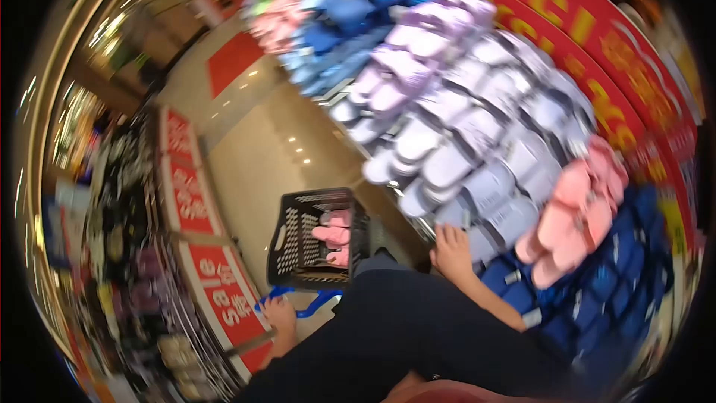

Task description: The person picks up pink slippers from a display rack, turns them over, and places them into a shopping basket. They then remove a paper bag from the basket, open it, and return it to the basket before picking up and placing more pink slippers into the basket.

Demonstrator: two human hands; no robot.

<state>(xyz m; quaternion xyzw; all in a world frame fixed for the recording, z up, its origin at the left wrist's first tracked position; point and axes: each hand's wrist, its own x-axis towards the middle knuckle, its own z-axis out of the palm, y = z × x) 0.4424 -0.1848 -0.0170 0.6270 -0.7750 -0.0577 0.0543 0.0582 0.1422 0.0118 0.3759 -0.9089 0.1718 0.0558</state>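
My left hand (279,313) is closed on the blue handle (321,302) of a cart that carries a black basket (281,242). Pink slippers (333,235) lie inside the basket. My right hand (452,251) is at the near edge of a slipper display, beside pale grey slippers (488,185); its fingers are partly bent, and whether they touch or grip anything is too blurred to tell. Pink slippers (574,213) and dark blue slippers (604,283) lie to the right of that hand. White slippers (447,160) are stacked farther up.
Lilac slippers (406,67) and blue slippers (350,11) fill the display's far part. A red and yellow sign (582,45) runs behind it. On the left, a shelf has red sale signs (216,283). The tiled aisle (261,134) runs between, with a red mat (233,63).
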